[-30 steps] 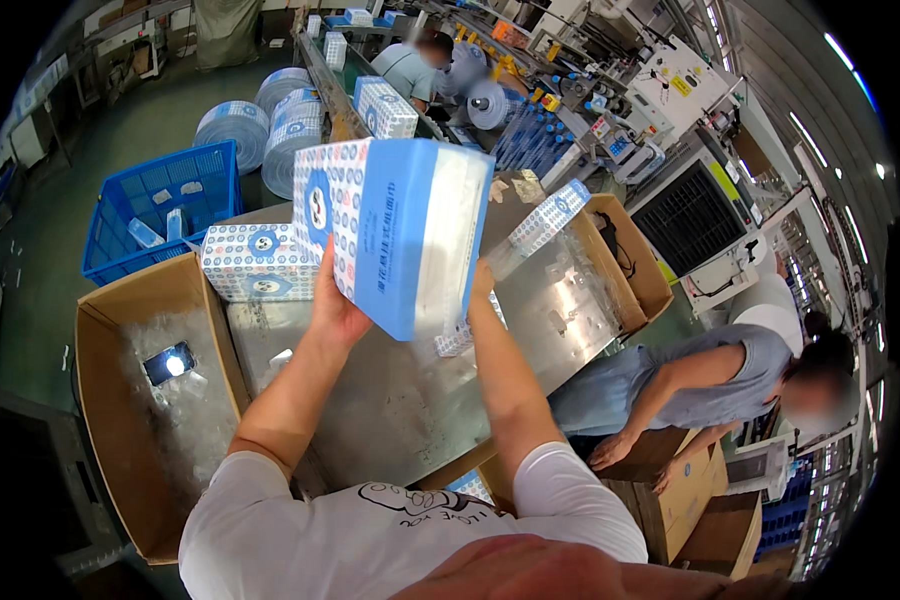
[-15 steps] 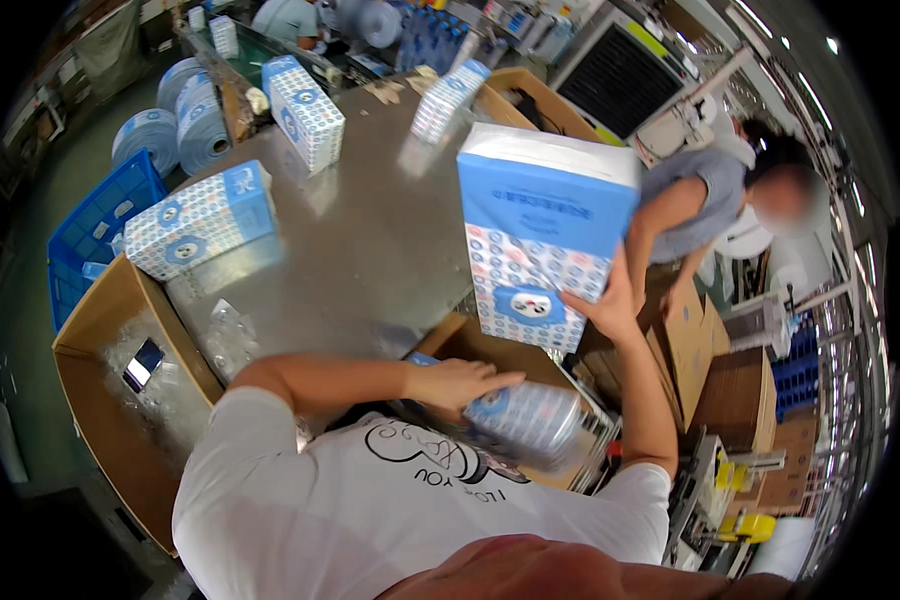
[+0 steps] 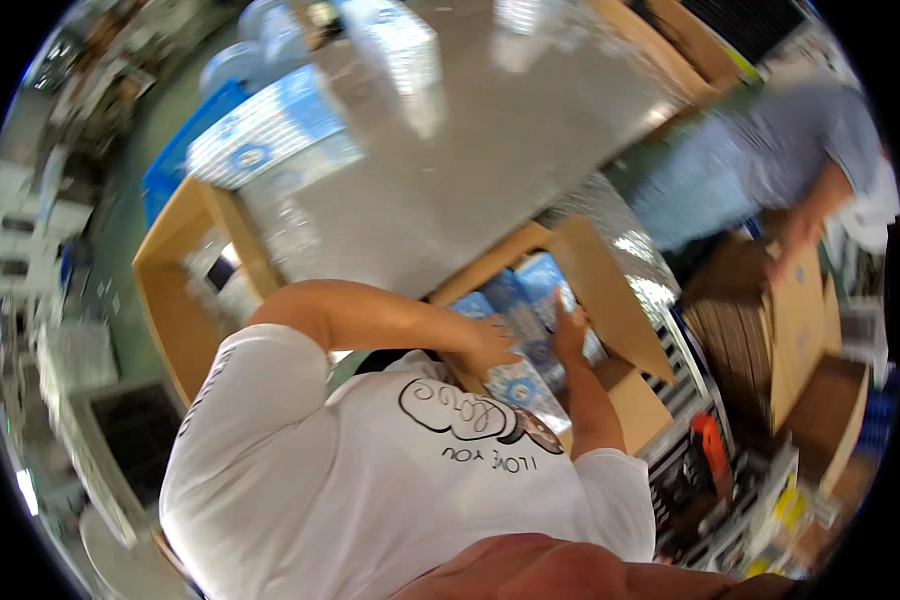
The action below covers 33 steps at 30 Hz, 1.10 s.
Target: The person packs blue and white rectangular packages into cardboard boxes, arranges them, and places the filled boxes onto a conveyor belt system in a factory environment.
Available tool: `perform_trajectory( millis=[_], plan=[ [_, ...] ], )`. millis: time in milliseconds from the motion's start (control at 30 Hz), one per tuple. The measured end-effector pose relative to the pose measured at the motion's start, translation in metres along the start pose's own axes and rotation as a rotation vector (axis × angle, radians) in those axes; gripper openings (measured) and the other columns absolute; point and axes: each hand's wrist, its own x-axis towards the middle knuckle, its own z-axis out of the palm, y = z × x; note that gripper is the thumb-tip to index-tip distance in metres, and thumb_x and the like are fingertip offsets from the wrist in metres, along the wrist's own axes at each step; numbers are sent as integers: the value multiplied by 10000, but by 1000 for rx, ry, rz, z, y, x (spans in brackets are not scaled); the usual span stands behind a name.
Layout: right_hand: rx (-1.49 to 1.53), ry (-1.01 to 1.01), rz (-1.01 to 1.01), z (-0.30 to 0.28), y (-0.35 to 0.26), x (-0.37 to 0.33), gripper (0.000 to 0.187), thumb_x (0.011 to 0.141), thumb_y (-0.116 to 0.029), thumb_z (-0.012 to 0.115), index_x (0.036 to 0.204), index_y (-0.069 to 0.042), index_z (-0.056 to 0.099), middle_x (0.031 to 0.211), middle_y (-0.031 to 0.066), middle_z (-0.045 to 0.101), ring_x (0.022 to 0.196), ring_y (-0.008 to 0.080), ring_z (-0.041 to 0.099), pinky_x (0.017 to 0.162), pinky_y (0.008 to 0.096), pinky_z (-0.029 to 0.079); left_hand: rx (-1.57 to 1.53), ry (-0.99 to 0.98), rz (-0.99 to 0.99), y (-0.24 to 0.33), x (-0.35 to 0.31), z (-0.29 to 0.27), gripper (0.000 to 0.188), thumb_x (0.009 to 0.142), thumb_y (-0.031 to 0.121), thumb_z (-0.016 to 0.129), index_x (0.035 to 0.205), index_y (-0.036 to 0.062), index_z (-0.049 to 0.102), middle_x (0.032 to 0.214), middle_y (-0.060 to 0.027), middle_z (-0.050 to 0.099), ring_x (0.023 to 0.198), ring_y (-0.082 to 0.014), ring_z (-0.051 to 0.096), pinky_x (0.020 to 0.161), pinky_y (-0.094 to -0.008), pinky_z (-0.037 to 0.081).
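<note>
Left fingers [image 3: 496, 345] spread, right fingers' [image 3: 569, 320] hold unclear, on packs [image 3: 520, 390] in carton [image 3: 610, 290] at worktop's [image 3: 410, 190] near edge; crowding risks creases.

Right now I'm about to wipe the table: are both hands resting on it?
No, the left hand and right hand are both at the packs in the open cardboard box.

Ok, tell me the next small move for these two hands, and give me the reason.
Probably a gentle downward press with both hands to settle the packs: the left hand lies on one patterned pack, the right hand is at another blue pack, and both packs sit inside the carton, whose flap stands open.
</note>
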Motion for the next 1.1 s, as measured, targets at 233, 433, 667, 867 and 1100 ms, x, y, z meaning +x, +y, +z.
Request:
perform_trajectory(
  millis=[233, 433, 667, 867, 1100],
  plan=[
    [-26, -875, -28, -94, -60, 75, 554, 873, -136, 647, 1386, -141, 439, 828, 191, 677, 785, 318, 668, 686, 421, 535, -493, 1267, -352, -83, -128, 75, 503, 902, 202, 593, 1366, 48, 479, 1188, -216, 611, 1095, -380, 580, 936, -452, 465],
    [487, -369, -858, -211, -351, 120, 155, 900, -201, 616, 934, -50, 629, 798, 85, 678, 681, 226, 637, 633, 349, 506, -263, 1069, -1415, -122, -305, 178, 661, 734, 179, 766, 1326, 78, 492, 1294, -188, 538, 1185, -378, 525, 1002, -450, 441],
    [443, -232, -682, -110, -541, 118, 600, 708, -281, 844, 1180, -95, 524, 1110, 151, 604, 861, 316, 627, 774, 410, 530, -587, 610, -1268, -157, -331, 182, 599, 752, 222, 773, 1267, 97, 493, 1160, -154, 628, 1076, -334, 620, 906, -448, 495],
    [937, -544, -394, -100, -494, 135, 516, 769, 7, 744, 1217, -49, 493, 986, 78, 574, 798, 183, 622, 630, 341, 549, -683, 962, -1070, -180, -326, 196, 448, 795, 179, 724, 1199, 110, 542, 1018, -151, 662, 984, -330, 637, 824, -430, 498],
    [1602, -568, -273, -184, -407, 121, 561, 869, 107, 539, 1388, -30, 373, 1231, 151, 594, 829, 174, 647, 726, 325, 581, -1086, 1280, -818, -191, -339, 174, 259, 850, -11, 635, 1107, 19, 655, 805, -79, 683, 678, -153, 634, 656, -303, 515]
  ],
)
